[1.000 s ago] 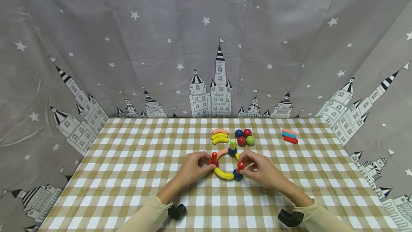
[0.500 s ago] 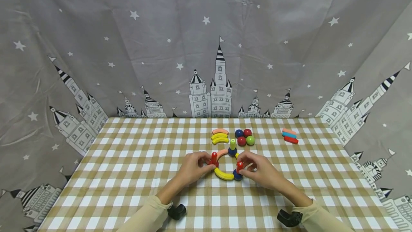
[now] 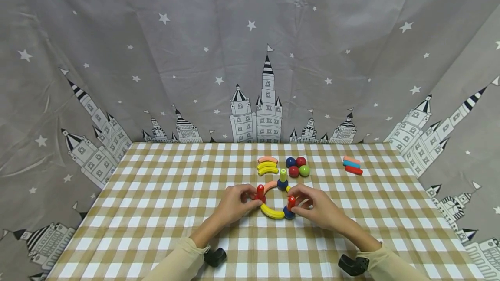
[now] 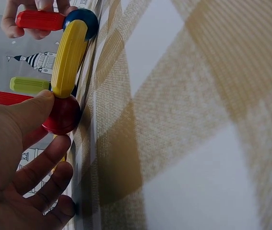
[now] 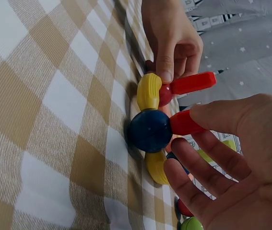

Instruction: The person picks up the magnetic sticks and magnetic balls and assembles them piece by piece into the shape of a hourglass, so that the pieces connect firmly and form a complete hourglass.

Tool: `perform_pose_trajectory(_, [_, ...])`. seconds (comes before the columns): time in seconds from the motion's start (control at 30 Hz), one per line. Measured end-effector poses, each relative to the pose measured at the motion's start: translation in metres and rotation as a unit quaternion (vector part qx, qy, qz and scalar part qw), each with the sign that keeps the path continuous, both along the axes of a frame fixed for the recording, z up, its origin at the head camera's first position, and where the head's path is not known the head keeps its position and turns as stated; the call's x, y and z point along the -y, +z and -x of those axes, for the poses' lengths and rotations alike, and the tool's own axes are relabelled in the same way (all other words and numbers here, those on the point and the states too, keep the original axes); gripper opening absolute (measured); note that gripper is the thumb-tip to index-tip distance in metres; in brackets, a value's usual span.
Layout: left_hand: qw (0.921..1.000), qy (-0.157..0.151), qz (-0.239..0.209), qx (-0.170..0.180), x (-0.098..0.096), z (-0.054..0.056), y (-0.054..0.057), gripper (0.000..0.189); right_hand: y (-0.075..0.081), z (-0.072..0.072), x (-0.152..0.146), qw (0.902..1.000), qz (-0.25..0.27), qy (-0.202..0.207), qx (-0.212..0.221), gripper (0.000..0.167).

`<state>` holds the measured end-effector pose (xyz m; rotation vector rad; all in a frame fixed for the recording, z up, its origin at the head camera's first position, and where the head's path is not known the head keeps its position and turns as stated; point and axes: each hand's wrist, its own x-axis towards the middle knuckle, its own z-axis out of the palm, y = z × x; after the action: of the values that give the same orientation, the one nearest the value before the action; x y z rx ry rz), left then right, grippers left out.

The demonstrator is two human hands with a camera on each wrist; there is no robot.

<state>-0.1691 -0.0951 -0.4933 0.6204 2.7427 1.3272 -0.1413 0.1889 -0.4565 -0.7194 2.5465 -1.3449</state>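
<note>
Curved rods and balls form a ring on the cloth. At its left, my left hand [image 3: 234, 203] pinches a red ball [image 4: 63, 116] between thumb and fingers; a straight red rod [image 3: 260, 191] stands on that ball. My right hand [image 3: 318, 206] pinches another straight red rod [image 5: 186, 123], whose end meets a dark blue ball [image 5: 150, 130]. A curved yellow rod [image 3: 272, 212] joins the red and blue balls along the near side. Across the ring, a light green rod [image 3: 283, 174] stands on a second blue ball [image 3: 282, 184], beside a curved pink rod [image 3: 270, 185].
Behind the ring lie curved pink and yellow rods [image 3: 267, 170] and several loose balls [image 3: 304, 171]. Straight pink, blue and red rods [image 3: 353, 170] lie at the far right. A grey castle-print curtain [image 3: 187, 77] backs the checked tablecloth [image 3: 156, 211].
The red rod in my right hand leans slightly farther left than one second ago. My left hand keeps its hold on the red ball, and the ring stays in place.
</note>
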Motion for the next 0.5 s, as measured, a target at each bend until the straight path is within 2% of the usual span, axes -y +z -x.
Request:
perform_pose_trajectory(0.27, [1.0000,-0.007,-0.003,-0.004,0.000,0.000,0.001,0.018,0.005,0.007,-0.011,0.9995,-0.010,0.023,0.021,0.036])
perform_pose_trajectory(0.37, [0.9998,-0.012,-0.009,-0.012,0.000,-0.001,0.001,0.017,0.007,0.014,-0.017,0.9999,-0.003,0.014,0.002,0.036])
perform_pose_trajectory(0.5, [0.9998,-0.011,-0.012,-0.013,0.001,-0.002,0.001,0.018,0.004,0.029,-0.026,0.9990,0.001,-0.025,-0.037,0.033])
